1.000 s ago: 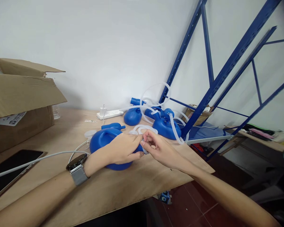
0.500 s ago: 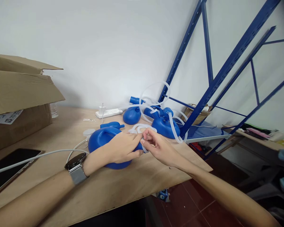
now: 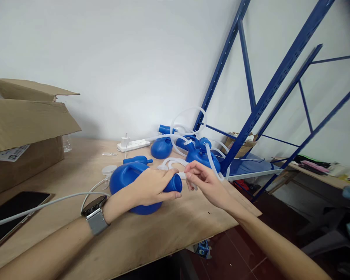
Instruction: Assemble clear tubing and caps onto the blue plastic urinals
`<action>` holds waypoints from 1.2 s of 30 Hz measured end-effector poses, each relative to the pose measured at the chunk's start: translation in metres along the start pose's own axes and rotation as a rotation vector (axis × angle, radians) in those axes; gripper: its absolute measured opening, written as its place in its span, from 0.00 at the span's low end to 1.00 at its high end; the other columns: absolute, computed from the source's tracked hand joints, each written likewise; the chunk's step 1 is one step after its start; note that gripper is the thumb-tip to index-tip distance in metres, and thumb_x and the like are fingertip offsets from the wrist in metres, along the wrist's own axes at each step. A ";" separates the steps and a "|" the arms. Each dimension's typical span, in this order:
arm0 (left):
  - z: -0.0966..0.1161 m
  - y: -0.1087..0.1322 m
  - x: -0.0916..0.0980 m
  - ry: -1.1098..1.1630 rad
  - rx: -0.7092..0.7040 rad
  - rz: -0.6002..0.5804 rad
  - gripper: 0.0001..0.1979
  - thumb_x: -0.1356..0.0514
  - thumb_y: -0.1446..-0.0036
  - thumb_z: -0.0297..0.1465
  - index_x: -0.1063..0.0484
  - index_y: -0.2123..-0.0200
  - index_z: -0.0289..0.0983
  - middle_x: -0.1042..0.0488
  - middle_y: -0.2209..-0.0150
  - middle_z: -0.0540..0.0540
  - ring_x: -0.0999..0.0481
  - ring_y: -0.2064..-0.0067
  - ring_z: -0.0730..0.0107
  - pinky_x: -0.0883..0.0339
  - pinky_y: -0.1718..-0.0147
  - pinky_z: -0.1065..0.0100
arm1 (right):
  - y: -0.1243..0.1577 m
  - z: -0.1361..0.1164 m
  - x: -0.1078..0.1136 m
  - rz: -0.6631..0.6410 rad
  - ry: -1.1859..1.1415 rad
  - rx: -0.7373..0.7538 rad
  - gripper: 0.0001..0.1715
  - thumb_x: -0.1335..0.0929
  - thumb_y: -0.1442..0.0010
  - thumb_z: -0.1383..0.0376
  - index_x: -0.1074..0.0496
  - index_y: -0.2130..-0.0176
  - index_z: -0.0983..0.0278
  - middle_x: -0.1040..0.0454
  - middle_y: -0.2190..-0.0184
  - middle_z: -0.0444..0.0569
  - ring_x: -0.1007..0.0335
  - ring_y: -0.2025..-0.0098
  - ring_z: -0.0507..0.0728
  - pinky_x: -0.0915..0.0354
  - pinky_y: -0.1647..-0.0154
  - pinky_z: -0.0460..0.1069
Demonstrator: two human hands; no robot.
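1. A person's left hand (image 3: 150, 186) grips a blue jug (image 3: 124, 179) that lies on its side near the middle of the plywood counter (image 3: 151, 229). The fingers are wrapped shut around the jug's neck, just behind its open mouth.
2. The right hand (image 3: 207, 182) pinches the end of a clear tube (image 3: 169, 161), thumb and fingers closed on it. The tube end is just beside the jug's mouth; whether the two touch cannot be told.
3. The rest of the clear tube lies in a loop on the counter just behind both hands.
4. A wristwatch (image 3: 95, 212) with a metal mesh band sits on the left wrist.
5. Farther back, near the white wall, more blue jugs (image 3: 202, 158) lie tangled with looping tubes, beside a white power strip (image 3: 134, 145).
6. An open cardboard box (image 3: 23, 128) stands at the left of the counter. A dark phone (image 3: 8, 212) lies at the near left, and a white cable (image 3: 46, 199) runs from that side toward the held jug.
7. A small clear lid (image 3: 109, 170) rests just beside the jug's far left side.
8. A blue steel rack (image 3: 265, 101) rises at the right, beyond the counter's edge.
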State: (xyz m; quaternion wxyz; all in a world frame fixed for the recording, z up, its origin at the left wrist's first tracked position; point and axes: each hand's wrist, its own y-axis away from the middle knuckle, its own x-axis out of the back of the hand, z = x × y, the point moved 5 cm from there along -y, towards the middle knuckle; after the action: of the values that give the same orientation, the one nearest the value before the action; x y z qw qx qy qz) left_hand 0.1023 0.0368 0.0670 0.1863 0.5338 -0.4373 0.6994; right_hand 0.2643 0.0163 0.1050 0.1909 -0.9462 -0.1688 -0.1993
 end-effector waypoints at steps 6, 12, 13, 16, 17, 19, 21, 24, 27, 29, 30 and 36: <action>-0.006 0.001 0.005 0.063 0.027 0.017 0.27 0.44 0.37 0.52 0.33 0.46 0.38 0.20 0.58 0.41 0.19 0.58 0.52 0.30 0.59 0.59 | -0.014 0.051 0.017 0.061 0.033 -0.004 0.18 0.31 0.36 0.51 0.27 0.58 0.63 0.28 0.74 0.43 0.33 0.72 0.53 0.35 0.67 0.50; -0.009 0.001 0.012 0.042 -0.007 -0.050 0.29 0.37 0.41 0.48 0.33 0.43 0.36 0.21 0.52 0.39 0.21 0.51 0.51 0.33 0.48 0.55 | -0.037 0.092 -0.017 -0.231 0.232 0.065 0.17 0.31 0.36 0.53 0.21 0.58 0.64 0.20 0.64 0.49 0.27 0.61 0.58 0.30 0.55 0.55; -0.010 0.002 0.014 0.018 -0.017 -0.064 0.32 0.37 0.42 0.49 0.34 0.41 0.36 0.21 0.50 0.38 0.22 0.49 0.50 0.36 0.44 0.53 | -0.036 0.091 -0.019 -0.261 0.233 0.100 0.17 0.30 0.36 0.54 0.21 0.57 0.64 0.19 0.61 0.50 0.26 0.58 0.59 0.30 0.50 0.56; -0.022 0.007 0.023 -0.051 -0.008 -0.110 0.40 0.35 0.48 0.56 0.33 0.38 0.39 0.25 0.42 0.37 0.27 0.42 0.47 0.43 0.38 0.48 | -0.029 0.082 -0.010 -0.207 0.217 0.187 0.18 0.28 0.38 0.55 0.21 0.51 0.61 0.20 0.54 0.52 0.26 0.48 0.62 0.34 0.41 0.61; -0.029 0.009 0.025 -0.063 0.023 -0.132 0.44 0.35 0.50 0.59 0.33 0.37 0.40 0.27 0.40 0.37 0.29 0.40 0.44 0.43 0.38 0.47 | -0.025 0.078 -0.004 -0.156 0.210 0.206 0.19 0.28 0.38 0.55 0.21 0.50 0.60 0.20 0.53 0.52 0.27 0.46 0.63 0.34 0.40 0.62; -0.045 0.014 0.028 -0.063 0.113 -0.198 0.49 0.36 0.55 0.63 0.33 0.36 0.42 0.29 0.38 0.36 0.31 0.38 0.41 0.41 0.39 0.47 | -0.017 0.069 0.008 -0.034 0.162 0.255 0.19 0.28 0.37 0.55 0.21 0.48 0.58 0.20 0.53 0.53 0.27 0.46 0.63 0.34 0.41 0.63; -0.058 0.018 0.029 -0.049 0.193 -0.268 0.50 0.37 0.57 0.66 0.33 0.36 0.43 0.28 0.38 0.36 0.29 0.39 0.40 0.36 0.43 0.49 | -0.010 0.058 0.013 0.055 0.085 0.338 0.18 0.28 0.36 0.55 0.20 0.49 0.57 0.20 0.56 0.52 0.26 0.49 0.63 0.32 0.43 0.63; -0.066 0.019 0.029 -0.040 0.228 -0.312 0.48 0.39 0.57 0.67 0.28 0.40 0.44 0.26 0.41 0.37 0.25 0.43 0.42 0.33 0.47 0.52 | -0.006 0.041 -0.001 0.008 0.048 0.435 0.15 0.28 0.35 0.58 0.20 0.49 0.55 0.22 0.64 0.49 0.26 0.54 0.61 0.30 0.47 0.62; -0.066 0.017 0.027 -0.058 0.223 -0.297 0.45 0.38 0.58 0.67 0.25 0.44 0.44 0.24 0.45 0.38 0.23 0.47 0.43 0.31 0.50 0.53 | -0.009 0.034 -0.021 -0.001 0.118 0.456 0.13 0.28 0.35 0.58 0.20 0.51 0.54 0.24 0.63 0.49 0.27 0.55 0.61 0.31 0.45 0.63; -0.065 0.017 0.026 -0.065 0.205 -0.268 0.45 0.38 0.58 0.66 0.24 0.45 0.43 0.23 0.47 0.38 0.22 0.48 0.43 0.31 0.51 0.54 | -0.011 0.035 -0.028 0.107 0.161 0.479 0.11 0.29 0.35 0.57 0.19 0.53 0.53 0.25 0.60 0.50 0.28 0.52 0.62 0.32 0.42 0.64; -0.064 0.017 0.026 -0.064 0.192 -0.251 0.44 0.38 0.57 0.66 0.24 0.45 0.43 0.22 0.49 0.38 0.22 0.49 0.44 0.31 0.52 0.54 | -0.010 0.037 -0.031 0.159 0.180 0.497 0.11 0.30 0.35 0.57 0.19 0.53 0.53 0.27 0.60 0.51 0.29 0.50 0.63 0.33 0.42 0.64; -0.058 0.018 0.023 -0.120 0.141 -0.159 0.43 0.38 0.57 0.66 0.22 0.50 0.39 0.21 0.54 0.37 0.21 0.55 0.45 0.30 0.56 0.55 | -0.007 0.048 -0.047 0.323 0.290 0.540 0.23 0.41 0.28 0.59 0.27 0.41 0.54 0.34 0.47 0.56 0.34 0.42 0.64 0.36 0.37 0.64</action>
State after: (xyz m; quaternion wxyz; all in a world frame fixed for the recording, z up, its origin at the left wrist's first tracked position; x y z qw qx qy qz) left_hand 0.0474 0.0692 0.0780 0.1767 0.6194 -0.3537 0.6783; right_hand 0.2362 0.0315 0.0456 0.4858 -0.8377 -0.0346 -0.2471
